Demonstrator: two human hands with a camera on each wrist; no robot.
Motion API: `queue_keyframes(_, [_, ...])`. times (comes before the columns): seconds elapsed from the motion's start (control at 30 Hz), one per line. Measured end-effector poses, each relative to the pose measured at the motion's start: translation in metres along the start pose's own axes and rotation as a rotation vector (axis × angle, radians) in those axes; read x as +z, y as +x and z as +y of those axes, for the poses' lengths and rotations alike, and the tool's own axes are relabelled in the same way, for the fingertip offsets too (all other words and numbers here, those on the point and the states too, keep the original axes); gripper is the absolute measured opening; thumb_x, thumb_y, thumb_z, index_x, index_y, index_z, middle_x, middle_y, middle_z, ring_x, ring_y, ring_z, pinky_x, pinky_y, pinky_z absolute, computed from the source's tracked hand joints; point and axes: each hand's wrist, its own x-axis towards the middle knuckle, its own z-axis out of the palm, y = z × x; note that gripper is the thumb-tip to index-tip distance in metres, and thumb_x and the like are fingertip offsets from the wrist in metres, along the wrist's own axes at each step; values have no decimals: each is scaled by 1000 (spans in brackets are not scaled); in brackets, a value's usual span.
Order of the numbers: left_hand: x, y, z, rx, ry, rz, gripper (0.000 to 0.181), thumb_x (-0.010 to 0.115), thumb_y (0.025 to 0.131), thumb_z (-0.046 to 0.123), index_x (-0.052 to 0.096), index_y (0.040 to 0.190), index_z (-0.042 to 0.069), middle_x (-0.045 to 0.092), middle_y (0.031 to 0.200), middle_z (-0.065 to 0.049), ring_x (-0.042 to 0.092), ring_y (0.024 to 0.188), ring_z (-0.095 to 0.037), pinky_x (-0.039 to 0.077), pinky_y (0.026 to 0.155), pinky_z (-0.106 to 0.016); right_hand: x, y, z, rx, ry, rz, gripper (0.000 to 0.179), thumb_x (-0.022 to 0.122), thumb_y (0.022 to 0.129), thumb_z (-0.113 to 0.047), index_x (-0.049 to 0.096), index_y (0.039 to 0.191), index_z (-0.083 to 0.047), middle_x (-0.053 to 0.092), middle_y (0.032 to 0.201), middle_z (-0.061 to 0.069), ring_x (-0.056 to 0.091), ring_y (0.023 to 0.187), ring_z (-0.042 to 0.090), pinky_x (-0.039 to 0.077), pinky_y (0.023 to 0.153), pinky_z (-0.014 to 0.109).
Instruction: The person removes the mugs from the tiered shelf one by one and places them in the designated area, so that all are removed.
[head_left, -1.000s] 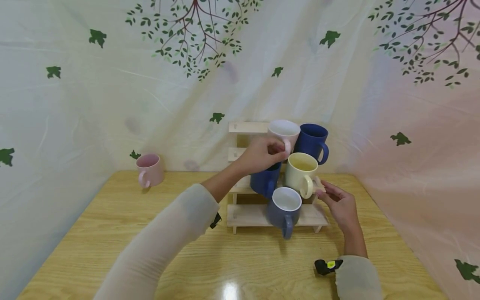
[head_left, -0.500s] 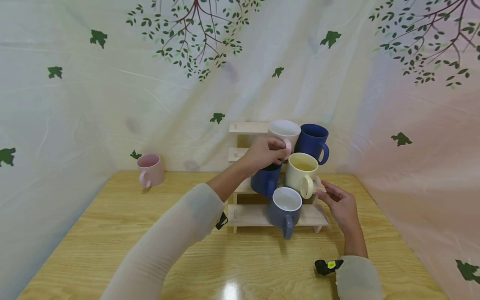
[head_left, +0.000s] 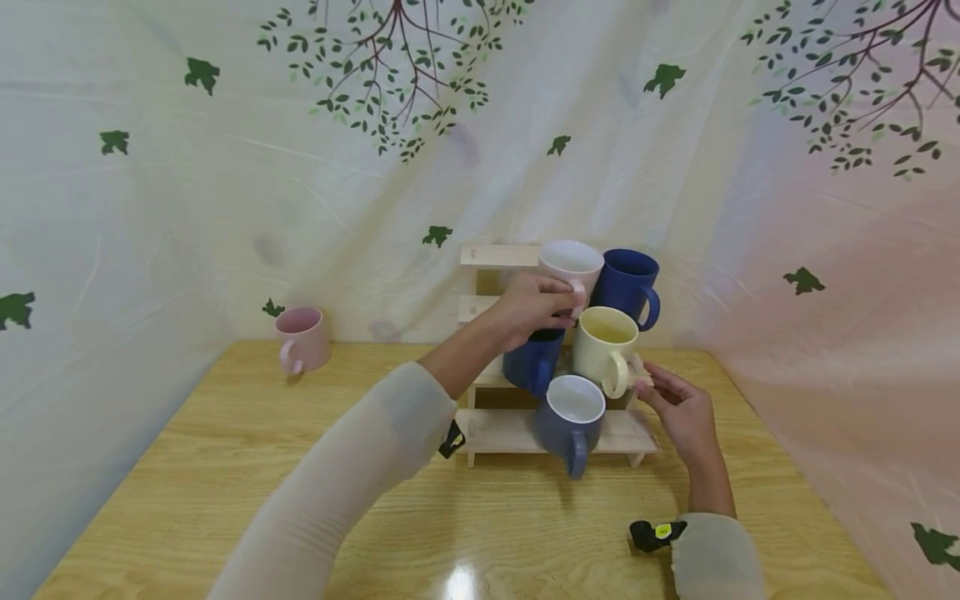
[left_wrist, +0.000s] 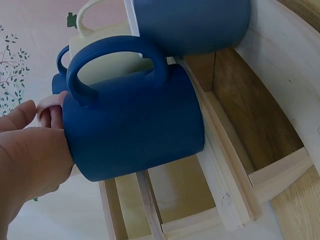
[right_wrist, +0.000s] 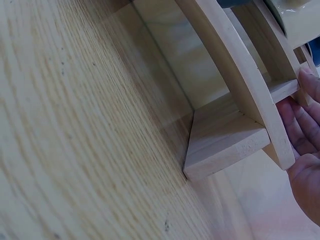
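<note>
My left hand (head_left: 528,310) grips the handle of a pale pink mug (head_left: 568,265) with a white inside, high on a stepped wooden rack (head_left: 495,427). In the left wrist view the left hand (left_wrist: 35,160) is partly behind a blue mug (left_wrist: 135,125), which hides most of the pale pink one. My right hand (head_left: 684,417) pinches the right end of a shelf, thumb on top and fingers beneath in the right wrist view. Close to that hand stands a cream-yellow mug (head_left: 596,354). Below it, a grey-blue mug (head_left: 562,429) sits on the lowest shelf, handle toward me.
Another blue mug (head_left: 628,275) stands at the upper right of the rack. A pink mug (head_left: 306,343) stands apart at the table's back left. The wooden table (head_left: 375,542) backs onto a leaf-printed curtain (head_left: 337,208).
My left forearm has shifted slightly to the right, with the hand still at the pale pink mug's handle. My right hand and the mugs stay essentially where they were.
</note>
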Motion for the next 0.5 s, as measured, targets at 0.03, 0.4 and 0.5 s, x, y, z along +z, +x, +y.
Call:
queue_keyframes(0.03, [1,0,0,-5,-24,1,28,67,99,4,65,122,-12,64,122,-19,67,103,-26,60,91,-36,0,0,0,-2,1,0,58,75,94,-37,60,144,-11,71,113,-6,69,91,-2,53,81,9])
queue_keyframes(0.4, [9,-3,1,-22,-141,30,25,66,99,3,65,118,-15,59,118,-15,60,125,-41,59,94,-41,1,-2,-3,2,15,5,59,75,94,-37,60,143,-10,70,108,-11,70,90,0,53,82,9])
queue_keyframes(0.5, [10,-2,-1,-7,-145,43,24,66,99,3,66,115,-15,60,115,-15,60,124,-42,59,93,-41,1,-2,-3,-4,20,4,59,75,94,-37,60,143,-9,70,106,-12,70,90,0,53,82,9])
